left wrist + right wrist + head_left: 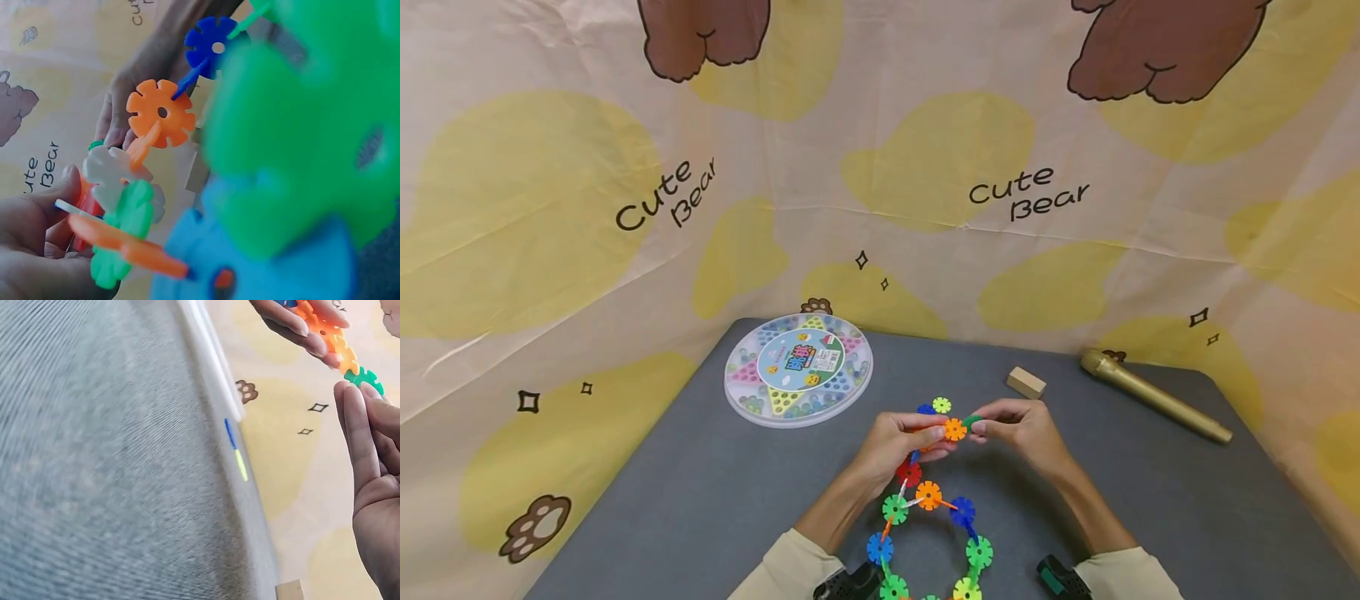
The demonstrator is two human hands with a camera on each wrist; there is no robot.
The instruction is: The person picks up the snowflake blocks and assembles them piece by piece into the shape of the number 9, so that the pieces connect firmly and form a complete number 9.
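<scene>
My left hand (880, 450) pinches an orange notched plastic snowflake disc (955, 430) at the end of a linked chain. Between the thumb and fingers of my right hand (1033, 429) is a green snowflake disc (365, 381), its edge meeting the orange one. Below the left hand runs the rest of the chain: a red disc (909, 473), then a ring of orange, blue and green discs, including a dark blue disc (962, 512). The ring's near end leaves the head view. A large blurred green disc (294, 144) covers much of the left wrist view.
A round marble board game (799, 371) lies at the back left of the grey table (685, 500). Behind the hands are a yellow-green disc (942, 405) joined to a blue one, and a wooden block (1026, 382). A gold microphone (1153, 396) lies at the right.
</scene>
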